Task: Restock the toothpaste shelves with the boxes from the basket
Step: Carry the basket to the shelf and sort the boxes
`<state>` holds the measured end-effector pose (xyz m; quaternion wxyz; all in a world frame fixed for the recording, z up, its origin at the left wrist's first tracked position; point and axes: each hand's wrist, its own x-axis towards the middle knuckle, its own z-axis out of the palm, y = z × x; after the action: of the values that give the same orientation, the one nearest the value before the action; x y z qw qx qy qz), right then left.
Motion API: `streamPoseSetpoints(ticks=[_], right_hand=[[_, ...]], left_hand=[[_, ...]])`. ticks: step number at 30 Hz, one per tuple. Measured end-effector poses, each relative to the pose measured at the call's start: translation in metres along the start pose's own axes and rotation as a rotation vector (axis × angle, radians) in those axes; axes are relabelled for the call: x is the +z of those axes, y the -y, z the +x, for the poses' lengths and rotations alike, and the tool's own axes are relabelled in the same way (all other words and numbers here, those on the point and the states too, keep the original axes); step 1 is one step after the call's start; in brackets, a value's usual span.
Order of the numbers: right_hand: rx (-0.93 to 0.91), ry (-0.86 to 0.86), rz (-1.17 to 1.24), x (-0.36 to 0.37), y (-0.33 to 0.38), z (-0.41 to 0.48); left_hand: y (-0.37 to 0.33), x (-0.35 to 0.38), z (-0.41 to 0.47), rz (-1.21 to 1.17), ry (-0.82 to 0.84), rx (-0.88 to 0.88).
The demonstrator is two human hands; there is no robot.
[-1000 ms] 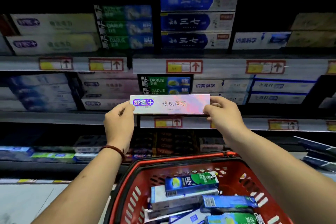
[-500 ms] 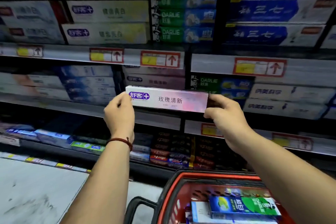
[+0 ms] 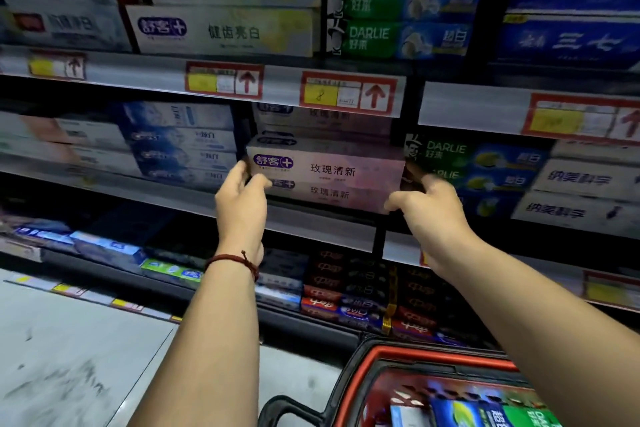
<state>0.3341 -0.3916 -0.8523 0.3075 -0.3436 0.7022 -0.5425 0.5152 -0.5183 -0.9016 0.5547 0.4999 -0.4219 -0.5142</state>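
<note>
Toothpaste box (image 3: 329, 166), pink, judged light, stiff-walled yet crushable and glossy-slick, pinched at its two short ends by left hand (image 3: 242, 201) and right hand (image 3: 426, 208), seated on a matching box (image 3: 329, 194) directly beneath the grip, on the shelf (image 3: 156, 198).

Pink-white toothpaste box (image 3: 329, 168) level atop matching box (image 3: 329, 194) on shelf (image 3: 194, 206).
</note>
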Motion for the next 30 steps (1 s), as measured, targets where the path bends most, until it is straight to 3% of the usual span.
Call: streamPoseSetpoints(ticks=[4, 8, 11, 30], right_hand=[[0.018, 0.006, -0.024, -0.002, -0.001, 0.001], [-0.016, -0.006, -0.036, -0.002, -0.004, -0.003], [-0.029, -0.007, -0.033, 0.0, -0.01, -0.002], [-0.087, 0.01, -0.083, 0.004, -0.023, 0.002]], left_hand=[[0.002, 0.006, -0.003, 0.106, 0.131, 0.004], [0.007, 0.009, -0.018, 0.381, -0.015, 0.175], [0.008, 0.013, -0.022, 0.469, 0.029, 0.269], [0.014, 0.015, -0.035, 0.684, 0.207, 0.253]])
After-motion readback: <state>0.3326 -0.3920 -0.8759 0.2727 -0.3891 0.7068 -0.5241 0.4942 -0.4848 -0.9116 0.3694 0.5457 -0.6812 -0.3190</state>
